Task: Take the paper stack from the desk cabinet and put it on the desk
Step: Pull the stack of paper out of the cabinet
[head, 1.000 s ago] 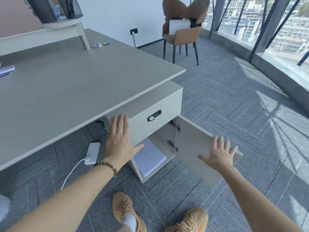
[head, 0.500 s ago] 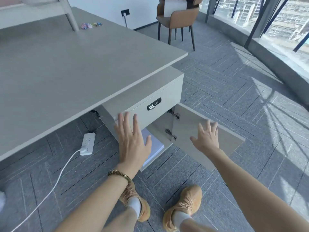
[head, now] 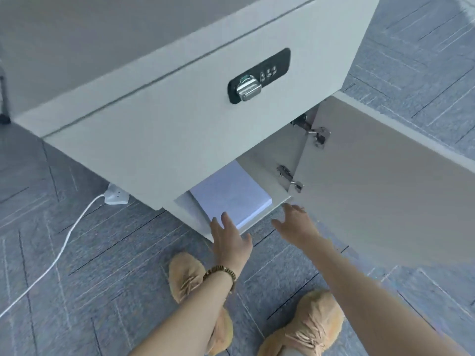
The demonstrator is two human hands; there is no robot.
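Hands — left hand (head: 230,241), right hand (head: 295,224) — one paper stack (head: 231,195)

1. One white paper stack (head: 229,195) lies in the open cabinet, at 6 o'clock from the lock.
2. One pale grey cabinet door (head: 380,191) stands swung open at 3 o'clock of the stack.
3. Two silver metal hinges: upper (head: 317,133), lower (head: 290,179).
4. One black combination lock (head: 258,75) with silver latch.
5. Two bare hands: left hand (head: 230,240), right hand (head: 298,224), both with fingers spread.
6. Two tan fuzzy shoes: left (head: 189,276), right (head: 305,327).
7. One brown beaded bracelet (head: 221,272).
8. One white power strip (head: 115,195) at 9 o'clock of the stack.
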